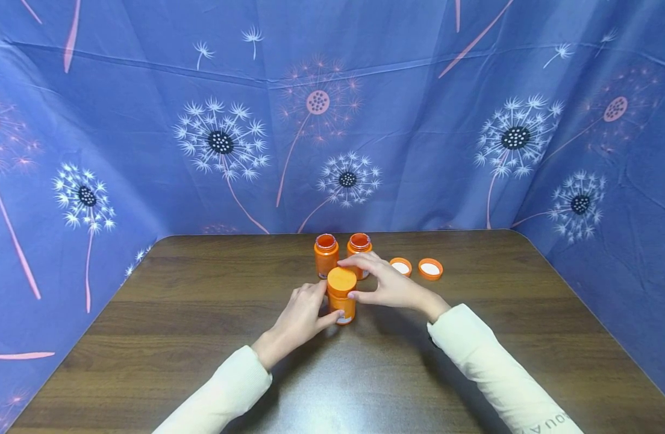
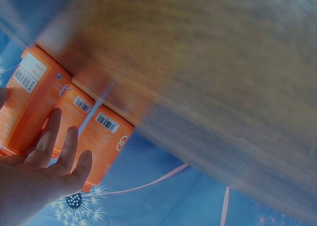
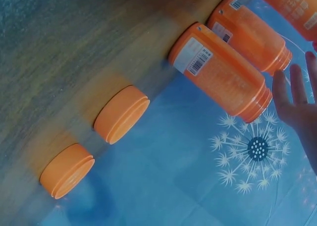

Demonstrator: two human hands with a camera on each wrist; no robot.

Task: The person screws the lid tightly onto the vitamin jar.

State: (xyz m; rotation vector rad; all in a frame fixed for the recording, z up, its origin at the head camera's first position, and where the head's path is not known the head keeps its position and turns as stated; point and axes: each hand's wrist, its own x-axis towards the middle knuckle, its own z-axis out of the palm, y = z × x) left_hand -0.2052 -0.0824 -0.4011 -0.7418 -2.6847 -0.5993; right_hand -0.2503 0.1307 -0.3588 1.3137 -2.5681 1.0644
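An orange pill bottle (image 1: 334, 306) with a screw cap (image 1: 341, 279) on top stands upright near the middle of the table. My left hand (image 1: 299, 316) holds its body from the left, thumb low at the front and fingers round the far side. From the right, my right hand (image 1: 391, 286) grips the cap between thumb and index finger. The left wrist view shows the bottle's barcode label (image 2: 25, 79), with the other left fingers spread beside it. Only a corner of this bottle (image 3: 292, 5) enters the right wrist view.
Two uncapped orange bottles stand close behind, one at left (image 1: 326, 262) and one at right (image 1: 352, 249), partly covered by my right hand. Two loose caps lie white inside up, one nearer (image 1: 400, 267) and one farther right (image 1: 430, 269). A patterned blue cloth (image 1: 419, 150) hangs behind the wooden table (image 1: 175, 301).
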